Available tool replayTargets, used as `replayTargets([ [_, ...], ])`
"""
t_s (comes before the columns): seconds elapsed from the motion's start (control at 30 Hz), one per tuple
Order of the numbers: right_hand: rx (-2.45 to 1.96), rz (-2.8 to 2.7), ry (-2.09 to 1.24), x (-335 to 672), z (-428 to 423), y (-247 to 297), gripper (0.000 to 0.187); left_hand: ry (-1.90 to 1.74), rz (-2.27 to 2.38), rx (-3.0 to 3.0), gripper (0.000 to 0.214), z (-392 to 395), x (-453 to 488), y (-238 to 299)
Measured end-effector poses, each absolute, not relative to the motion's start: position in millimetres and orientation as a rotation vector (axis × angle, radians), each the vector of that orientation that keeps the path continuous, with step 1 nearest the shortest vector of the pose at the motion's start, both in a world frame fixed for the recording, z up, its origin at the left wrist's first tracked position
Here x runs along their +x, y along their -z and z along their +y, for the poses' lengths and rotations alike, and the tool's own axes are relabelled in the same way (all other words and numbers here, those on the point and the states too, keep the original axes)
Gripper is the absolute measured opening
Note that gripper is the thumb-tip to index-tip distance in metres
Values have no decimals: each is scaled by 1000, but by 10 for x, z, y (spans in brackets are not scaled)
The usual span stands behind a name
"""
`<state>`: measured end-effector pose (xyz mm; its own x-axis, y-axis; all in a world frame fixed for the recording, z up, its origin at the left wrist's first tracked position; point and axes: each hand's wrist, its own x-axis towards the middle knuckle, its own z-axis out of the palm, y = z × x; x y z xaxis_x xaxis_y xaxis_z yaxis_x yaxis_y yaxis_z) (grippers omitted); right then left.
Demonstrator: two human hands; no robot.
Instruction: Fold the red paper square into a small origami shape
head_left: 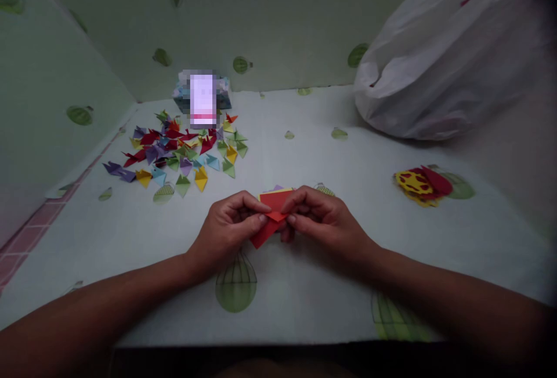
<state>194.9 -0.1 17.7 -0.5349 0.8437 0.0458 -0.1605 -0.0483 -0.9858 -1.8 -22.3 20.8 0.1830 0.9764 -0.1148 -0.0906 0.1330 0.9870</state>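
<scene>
Two bare forearms seen, no sleeves in view. Left hand (230,224) and right hand (324,218) bare: no gloves, rings, watch or bands noted. Nails short. Nothing worn is shown below elbows.

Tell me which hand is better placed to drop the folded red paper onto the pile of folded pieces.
Probably the left hand: both hands pinch the red paper, but the pile of folded pieces lies on the left; the right hand would cross over.

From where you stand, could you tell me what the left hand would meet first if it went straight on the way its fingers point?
Probably the right hand: the left hand points right across the red paper both hold.
</scene>
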Motion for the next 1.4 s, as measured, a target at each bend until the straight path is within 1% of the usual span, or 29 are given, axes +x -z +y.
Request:
replayTargets([
  [0.27, -755, -1479, -1633, 1952, -12, -168, 9, -1114, 1091, 1269, 5, -221, -29, -212],
  [0.4, -734, -1517, -1651, 1959, 0, -183, 5, -1132, 1143, 1352, 7, -231, -24, -234],
  [0.53, -719, -1513, -1685, 1954, 4, -194, 6, -1132, 1145, 1355, 6, -232, -22, -233],
  [0.83, -751, -1436, -1673, 1946, -16, -181, 6, -1126, 1064, 1275, 12, -228, -25, -233],
  [1.13, -778, -1465, -1641, 1960, -18, -148, 3, -1128, 1130, 1339, 16, -220, -15, -259],
  [1.4, -762, -1467, -1630, 1970, -12, -157, 6, -1131, 1108, 1371, 13, -235, -15, -264],
])
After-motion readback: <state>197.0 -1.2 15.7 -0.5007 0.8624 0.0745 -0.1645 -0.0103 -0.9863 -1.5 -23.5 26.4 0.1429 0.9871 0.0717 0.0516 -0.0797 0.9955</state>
